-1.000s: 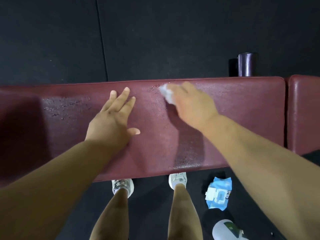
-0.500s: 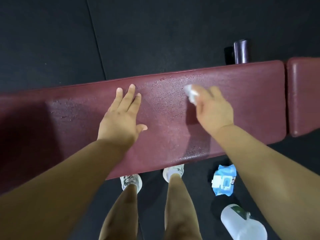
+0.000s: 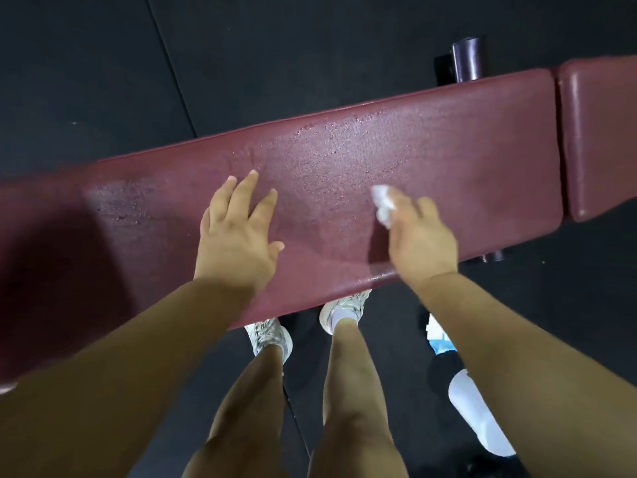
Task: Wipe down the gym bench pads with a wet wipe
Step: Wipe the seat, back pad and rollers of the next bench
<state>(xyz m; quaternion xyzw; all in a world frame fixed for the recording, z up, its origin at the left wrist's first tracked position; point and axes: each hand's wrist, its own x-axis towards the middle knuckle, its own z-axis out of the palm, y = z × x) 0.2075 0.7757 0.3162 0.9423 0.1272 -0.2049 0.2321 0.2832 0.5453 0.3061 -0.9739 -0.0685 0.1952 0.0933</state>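
Maroon bench pad (image 3: 448,160) beneath flat left hand (image 3: 238,236), wet wipe (image 3: 383,203) in right hand (image 3: 422,243)

My wet wipe (image 3: 384,201) is white against the maroon bench pad (image 3: 448,160) with its speckled sheen, above a black floor (image 3: 275,46), my pale grey shoes (image 3: 269,336) and a blue-and-white pack (image 3: 439,336).

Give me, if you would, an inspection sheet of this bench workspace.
Surface: long maroon bench pad, wet sheen and droplets across it; second pad to its right, gap between.
Job's things: wet wipe, bunched, on the long pad.
Clutter: blue wipes pack and white bottle on the floor, partly hidden by the right arm.
Hands: left hand flat on the pad, fingers straight; right hand holds the wipe against it.
Cables: nothing seen.
Surroundings: dark floor mats; dark cylinder behind the bench.
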